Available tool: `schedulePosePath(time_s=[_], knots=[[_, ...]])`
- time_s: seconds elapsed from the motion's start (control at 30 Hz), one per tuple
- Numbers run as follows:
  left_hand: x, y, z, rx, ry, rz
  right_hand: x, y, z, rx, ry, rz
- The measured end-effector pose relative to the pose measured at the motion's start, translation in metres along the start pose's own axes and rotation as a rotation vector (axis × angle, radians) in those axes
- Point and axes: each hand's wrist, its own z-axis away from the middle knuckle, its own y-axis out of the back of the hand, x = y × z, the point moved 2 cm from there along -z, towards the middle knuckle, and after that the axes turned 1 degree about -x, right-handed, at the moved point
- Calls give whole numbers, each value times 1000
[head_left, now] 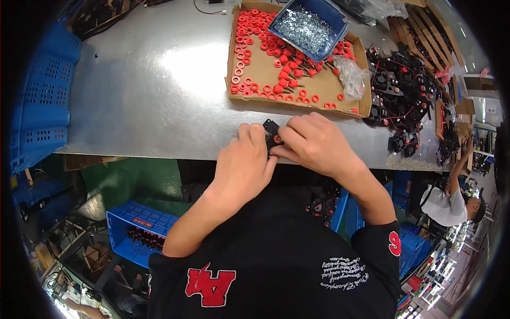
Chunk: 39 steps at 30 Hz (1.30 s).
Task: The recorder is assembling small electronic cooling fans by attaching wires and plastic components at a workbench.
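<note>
Left hand [245, 165] and right hand [313, 143] meet at the counter's [149, 85] near edge, fingers of both clamped on a small black part [271, 131] bearing a red knob; cardboard tray [265, 69] of red knobs beyond.

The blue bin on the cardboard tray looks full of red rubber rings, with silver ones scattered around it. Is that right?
Not quite, the colours are swapped. In the head view, the blue bin holds silvery metal washers, while the red rings lie scattered around it on the cardboard tray.
</note>
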Motion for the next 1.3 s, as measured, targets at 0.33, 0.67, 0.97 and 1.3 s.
schedulePosePath(time_s=[0.33, 0.67, 0.97, 1.3], knots=[[2, -2, 0, 6, 21, -7, -7, 7, 6, 111, -13, -32], [-2, 0, 2, 29, -13, -67, -4, 2, 14, 13, -19, -8], [8, -9, -4, 31, -29, 15, -26, -3, 47, 471, -650, -519], [57, -32, 29, 89, -177, 407, -7, 12, 88, 643, -1045, -1056]])
